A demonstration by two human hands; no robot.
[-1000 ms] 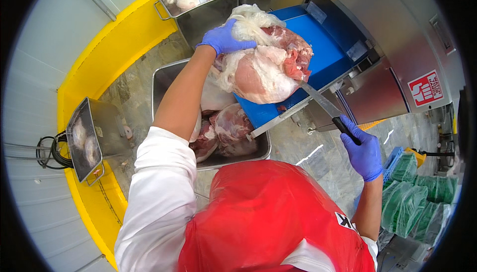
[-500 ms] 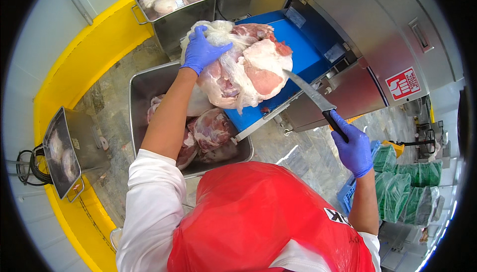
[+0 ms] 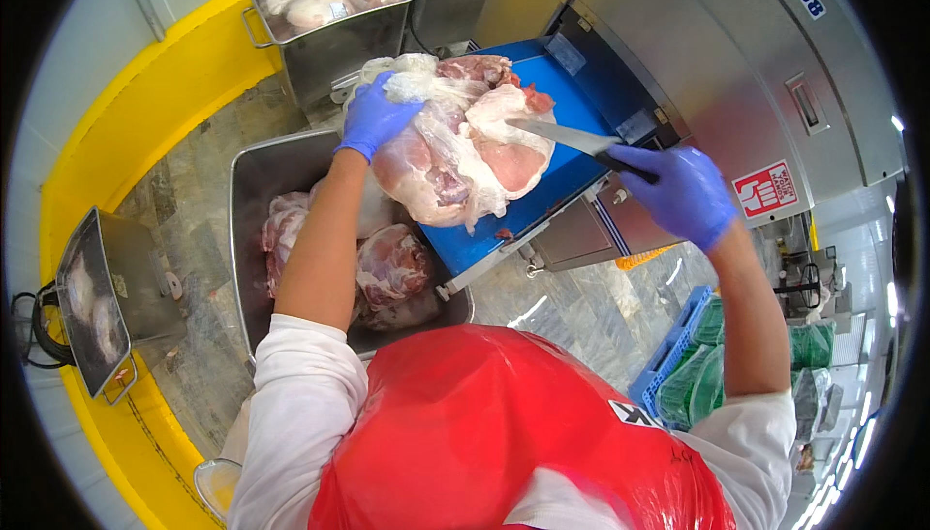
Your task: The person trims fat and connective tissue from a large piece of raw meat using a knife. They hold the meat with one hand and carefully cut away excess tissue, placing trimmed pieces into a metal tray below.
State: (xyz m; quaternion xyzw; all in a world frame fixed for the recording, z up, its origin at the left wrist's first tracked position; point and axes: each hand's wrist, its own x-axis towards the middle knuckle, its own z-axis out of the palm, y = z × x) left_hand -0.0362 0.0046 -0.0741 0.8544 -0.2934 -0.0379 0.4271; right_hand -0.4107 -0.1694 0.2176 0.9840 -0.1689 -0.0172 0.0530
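Knife meets a big cut of raw meat on the blue board.

The grey stainless-steel machine housing [image 3: 697, 55] fills the upper right, with the flat blue plastic cutting board [image 3: 542, 191] set at its foot and a steel tub of meat pieces [image 3: 254, 201] just beside the board's left edge. On the board lies the large pale-pink raw meat joint with white fat and membrane [image 3: 455, 147]. The left hand in a blue glove [image 3: 373, 118] is clamped on its upper left edge, fingers dug into the fat. The right hand in a blue glove [image 3: 683, 191] is wrapped tight round the handle of the long steel-bladed knife [image 3: 557, 135], tip touching the meat. The fat looks slick: the joint could slip, and the blade points toward the left hand.
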